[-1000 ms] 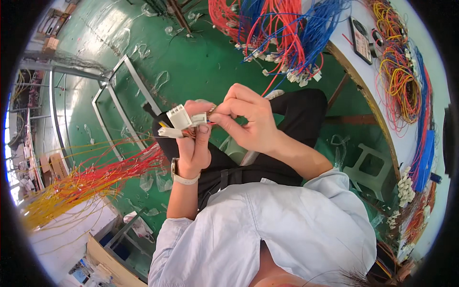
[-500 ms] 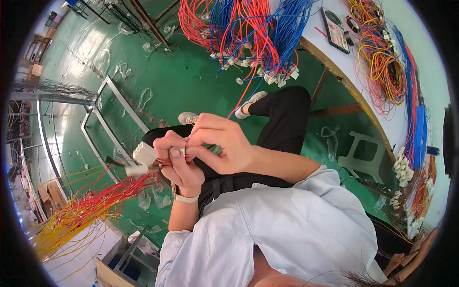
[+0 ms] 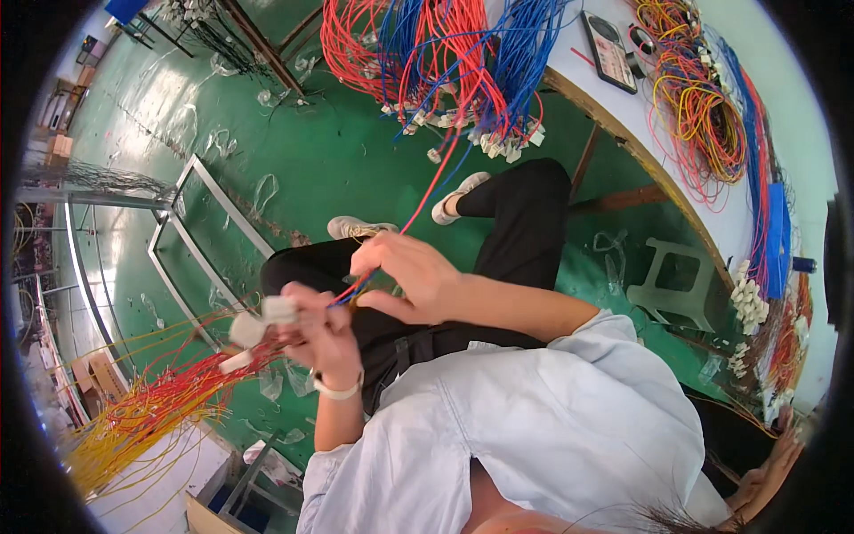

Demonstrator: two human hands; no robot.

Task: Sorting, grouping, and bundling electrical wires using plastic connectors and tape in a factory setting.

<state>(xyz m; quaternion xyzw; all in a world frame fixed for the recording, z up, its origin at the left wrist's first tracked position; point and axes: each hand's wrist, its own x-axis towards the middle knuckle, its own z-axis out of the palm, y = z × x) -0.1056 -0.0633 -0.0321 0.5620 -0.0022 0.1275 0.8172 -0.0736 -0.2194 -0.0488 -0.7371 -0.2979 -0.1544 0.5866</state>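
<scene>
Grasped in left hand (image 3: 329, 336), well left of the surface (image 3: 634, 116): white connectors (image 3: 247, 329), blurred. Nearer the surface's edge: right hand (image 3: 411, 278), half-curled beside red wire (image 3: 433, 187), grip indeterminate. Between: green floor (image 3: 356, 173), black-trousered leg (image 3: 527, 227).

Connectors (image 3: 248, 329) look plastic, the shirt (image 3: 534, 383) matt cloth — the floor (image 3: 356, 178) glossy.
</scene>
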